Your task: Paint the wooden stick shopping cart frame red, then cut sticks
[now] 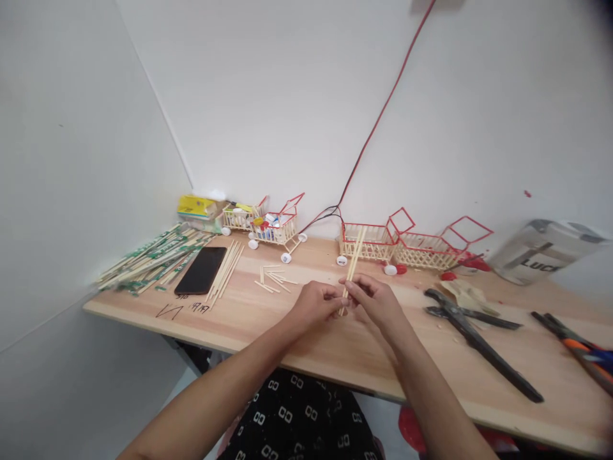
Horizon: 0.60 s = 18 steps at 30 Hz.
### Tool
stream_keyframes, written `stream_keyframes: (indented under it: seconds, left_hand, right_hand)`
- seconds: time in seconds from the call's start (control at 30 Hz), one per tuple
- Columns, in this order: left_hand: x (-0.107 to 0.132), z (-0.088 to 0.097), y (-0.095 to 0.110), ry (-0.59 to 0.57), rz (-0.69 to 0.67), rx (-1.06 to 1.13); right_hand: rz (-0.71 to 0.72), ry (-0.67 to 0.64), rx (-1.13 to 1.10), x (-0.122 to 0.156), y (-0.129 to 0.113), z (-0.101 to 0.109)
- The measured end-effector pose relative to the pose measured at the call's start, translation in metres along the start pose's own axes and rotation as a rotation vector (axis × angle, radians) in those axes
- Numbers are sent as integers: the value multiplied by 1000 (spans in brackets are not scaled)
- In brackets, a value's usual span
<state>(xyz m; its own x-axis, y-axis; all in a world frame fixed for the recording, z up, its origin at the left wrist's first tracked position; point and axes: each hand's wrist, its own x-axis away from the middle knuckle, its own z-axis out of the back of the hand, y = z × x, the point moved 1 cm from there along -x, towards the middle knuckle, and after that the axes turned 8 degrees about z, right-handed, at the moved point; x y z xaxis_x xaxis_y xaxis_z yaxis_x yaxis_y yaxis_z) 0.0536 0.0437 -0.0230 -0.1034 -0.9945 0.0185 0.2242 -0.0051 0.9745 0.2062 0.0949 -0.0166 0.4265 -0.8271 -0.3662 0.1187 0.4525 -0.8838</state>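
Note:
My left hand [320,303] and my right hand [372,295] meet over the front middle of the table. Between their fingertips stand a couple of pale wooden chopsticks [355,255], held close together near the lower end and pointing up and slightly right. Both hands are closed on them. Behind the sticks is a small cart [368,232] built of sticks, with red rims and white wheels. To the left of my hands, several short cut sticks [275,277] lie loose on the wood. Farther left is a row of longer bare chopsticks [225,271].
A black phone [201,271] and a heap of wrapped chopsticks [153,259] lie left. More small carts [276,229] line the wall. At right are a black long-handled cutting tool [483,345], orange-handled pliers [582,351] and a tilted container [541,252]. A red cable [390,96] runs down the wall.

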Motion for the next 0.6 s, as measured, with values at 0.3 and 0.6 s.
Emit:
stream_keyframes:
  seconds: [0.3,0.6]
  left_hand:
    - [7,-2,-10,-140,100,231]
    - [9,1,-10,-177,98,278]
  right_hand:
    - [-28,-63,-66,7,2,-3]
    - [-80,-63,-156,7,1,-5]
